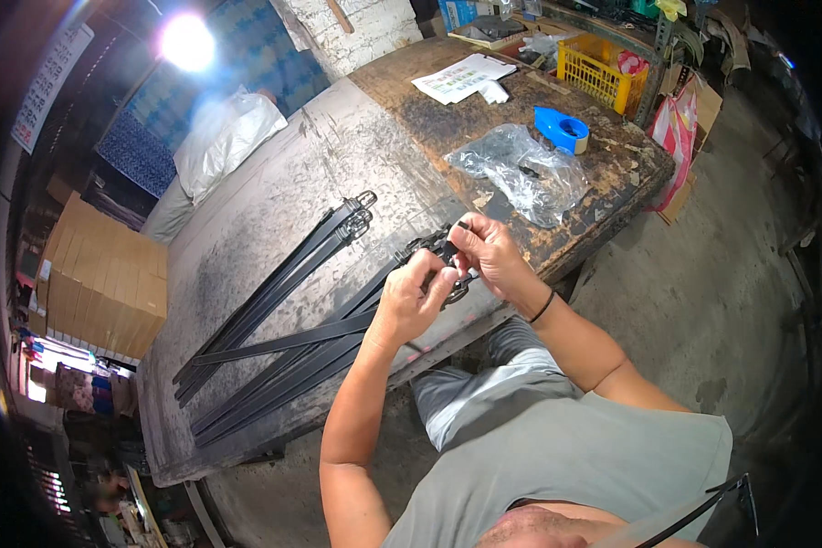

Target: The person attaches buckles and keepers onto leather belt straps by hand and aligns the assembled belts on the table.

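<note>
Several black belts (pixel 301 370) with metal buckles lie in a long bundle across the table, their buckle ends close under my hands. One belt (pixel 283 338) crosses over the others and runs up to my left hand (pixel 413 297), whose fingers are closed on it near its buckle end. My right hand (pixel 495 256) meets the left at the table's near edge, thumb and fingers pinched on a short black part at the belt's end. My fingers partly hide that spot. Left of them lies a second bundle of belts (pixel 283 288), its buckles (pixel 360 210) at the far end.
A clear plastic bag (pixel 521 169) and a blue tape dispenser (pixel 562 130) lie on the table (pixel 338 128) beyond my right hand. Farther back are printed papers (pixel 463 78) and a yellow crate (pixel 603 73). Stacked cardboard boxes (pixel 105 274) and a white sack (pixel 224 142) stand along the left.
</note>
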{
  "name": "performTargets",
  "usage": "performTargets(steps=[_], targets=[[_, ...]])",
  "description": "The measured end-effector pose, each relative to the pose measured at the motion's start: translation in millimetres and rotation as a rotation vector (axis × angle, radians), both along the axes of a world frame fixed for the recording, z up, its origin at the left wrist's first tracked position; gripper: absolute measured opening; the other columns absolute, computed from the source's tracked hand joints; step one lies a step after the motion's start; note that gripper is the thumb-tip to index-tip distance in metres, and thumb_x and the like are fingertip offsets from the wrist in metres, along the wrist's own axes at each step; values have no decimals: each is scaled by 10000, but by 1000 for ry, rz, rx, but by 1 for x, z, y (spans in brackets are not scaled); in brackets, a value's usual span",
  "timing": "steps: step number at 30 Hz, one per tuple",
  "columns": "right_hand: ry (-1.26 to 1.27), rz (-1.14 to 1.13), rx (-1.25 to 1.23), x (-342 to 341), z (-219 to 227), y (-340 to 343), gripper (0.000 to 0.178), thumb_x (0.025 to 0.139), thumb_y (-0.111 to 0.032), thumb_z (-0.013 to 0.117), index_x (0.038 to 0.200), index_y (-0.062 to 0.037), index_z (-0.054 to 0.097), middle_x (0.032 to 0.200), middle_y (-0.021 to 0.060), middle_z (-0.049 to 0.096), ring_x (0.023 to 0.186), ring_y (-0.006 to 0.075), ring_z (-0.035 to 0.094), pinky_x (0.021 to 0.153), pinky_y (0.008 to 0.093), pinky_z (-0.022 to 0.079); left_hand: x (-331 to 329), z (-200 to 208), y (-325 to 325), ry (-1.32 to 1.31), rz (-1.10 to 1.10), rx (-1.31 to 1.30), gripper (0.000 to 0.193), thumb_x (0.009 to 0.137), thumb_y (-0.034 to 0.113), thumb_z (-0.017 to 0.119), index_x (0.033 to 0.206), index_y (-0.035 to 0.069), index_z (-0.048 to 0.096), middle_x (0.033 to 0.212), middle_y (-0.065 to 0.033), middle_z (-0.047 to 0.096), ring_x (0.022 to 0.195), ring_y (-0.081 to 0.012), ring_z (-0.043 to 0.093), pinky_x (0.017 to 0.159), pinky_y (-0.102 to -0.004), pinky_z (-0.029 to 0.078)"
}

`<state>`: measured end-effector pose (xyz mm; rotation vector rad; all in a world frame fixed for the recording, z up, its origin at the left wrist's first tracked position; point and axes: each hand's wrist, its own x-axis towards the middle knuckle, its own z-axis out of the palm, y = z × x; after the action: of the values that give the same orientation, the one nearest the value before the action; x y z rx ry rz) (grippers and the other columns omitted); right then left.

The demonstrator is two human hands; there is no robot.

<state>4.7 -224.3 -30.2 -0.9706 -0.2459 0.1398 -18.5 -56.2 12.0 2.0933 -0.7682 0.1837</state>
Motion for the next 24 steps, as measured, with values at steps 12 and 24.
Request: performTargets(steps=[12, 24], targets=[[-384, -336, -371, -17, 27, -2, 120, 867, -139, 635, 836, -31, 593, 695, -9, 542, 610, 46, 474, 546, 221, 401, 1, 8, -13, -27, 141, -54, 168, 849, 165, 615, 795, 7, 595, 595, -76, 537, 521, -109, 482, 505, -286, 410], [-285, -544, -124, 16, 18, -4, 140, 945, -166, 524, 909, -31, 530, 719, 37, 561, 567, 101, 567, 530, 273, 527, 10, -8, 2, 19, 293, -68, 245, 872, 238, 626, 779, 11, 609, 534, -29, 526, 483, -81, 485, 471, -256, 387]])
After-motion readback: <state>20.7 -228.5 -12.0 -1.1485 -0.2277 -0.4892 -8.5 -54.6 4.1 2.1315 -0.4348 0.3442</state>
